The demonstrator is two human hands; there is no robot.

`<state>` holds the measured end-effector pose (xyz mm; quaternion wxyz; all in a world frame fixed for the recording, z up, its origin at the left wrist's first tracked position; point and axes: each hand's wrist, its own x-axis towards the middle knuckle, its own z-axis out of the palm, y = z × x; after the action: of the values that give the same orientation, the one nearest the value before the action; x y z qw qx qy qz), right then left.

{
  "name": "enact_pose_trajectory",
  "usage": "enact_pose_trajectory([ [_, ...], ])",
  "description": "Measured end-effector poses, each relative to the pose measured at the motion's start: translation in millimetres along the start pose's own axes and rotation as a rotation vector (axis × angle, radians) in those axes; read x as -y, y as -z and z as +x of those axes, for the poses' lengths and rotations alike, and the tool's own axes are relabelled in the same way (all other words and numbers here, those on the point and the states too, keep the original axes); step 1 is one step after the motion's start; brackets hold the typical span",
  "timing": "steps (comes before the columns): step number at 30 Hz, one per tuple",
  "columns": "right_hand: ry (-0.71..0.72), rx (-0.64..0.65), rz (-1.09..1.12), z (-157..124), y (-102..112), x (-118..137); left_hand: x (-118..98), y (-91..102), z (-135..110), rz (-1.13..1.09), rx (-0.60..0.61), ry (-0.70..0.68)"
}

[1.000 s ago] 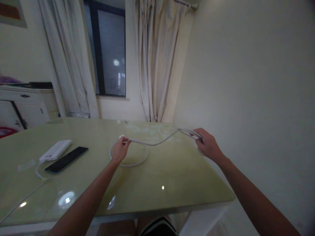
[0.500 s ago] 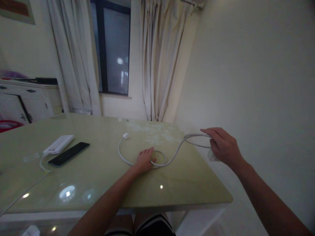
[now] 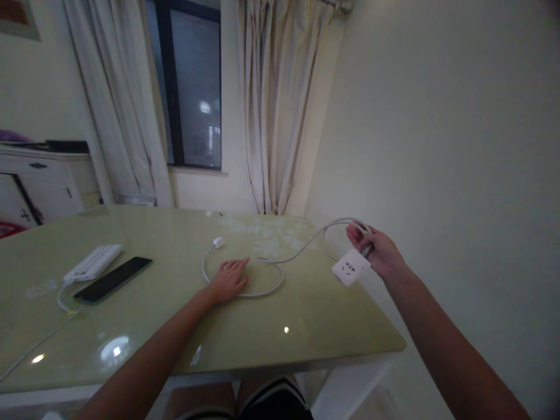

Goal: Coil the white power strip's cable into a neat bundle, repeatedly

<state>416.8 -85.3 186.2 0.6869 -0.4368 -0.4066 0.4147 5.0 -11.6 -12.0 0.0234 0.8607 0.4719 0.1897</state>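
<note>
A white extension cord (image 3: 266, 294) lies in a loop on the table's right half, and its small white plug (image 3: 218, 241) rests at the far end. My left hand (image 3: 230, 281) lies flat beside the loop, fingers stretched out, partly covering the cord. Past the right part of the tabletop, my right hand (image 3: 380, 249) is raised and closed around a coil of the same cord. The cord's square white socket block (image 3: 351, 267) hangs just below those fingers, its socket face turned toward me. The coil arcs up and left from the right hand, then runs down to the table.
On the left of the glossy table (image 3: 175, 326) lie a black phone (image 3: 114, 280) and a white power bank (image 3: 94, 262) with a white cable (image 3: 39, 344). Behind stand a white cabinet (image 3: 44, 181), curtains (image 3: 280, 105) and a window. A bare wall rises at the right.
My right hand has turned over and moved slightly left, bringing the socket block into plain view. My left hand has slid left along the table, and the loop on the table has widened.
</note>
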Motion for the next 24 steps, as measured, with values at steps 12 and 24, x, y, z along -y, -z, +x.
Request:
enact_pose_trajectory([
  [12, 0.031, 0.080, 0.078, 3, -12, -11, 34, 6.0, 3, 0.004, 0.078, -0.020],
  [24, 0.018, 0.026, 0.125, 18, -37, -36, 83, 37.0, -27, 0.043, 0.018, 0.119],
])
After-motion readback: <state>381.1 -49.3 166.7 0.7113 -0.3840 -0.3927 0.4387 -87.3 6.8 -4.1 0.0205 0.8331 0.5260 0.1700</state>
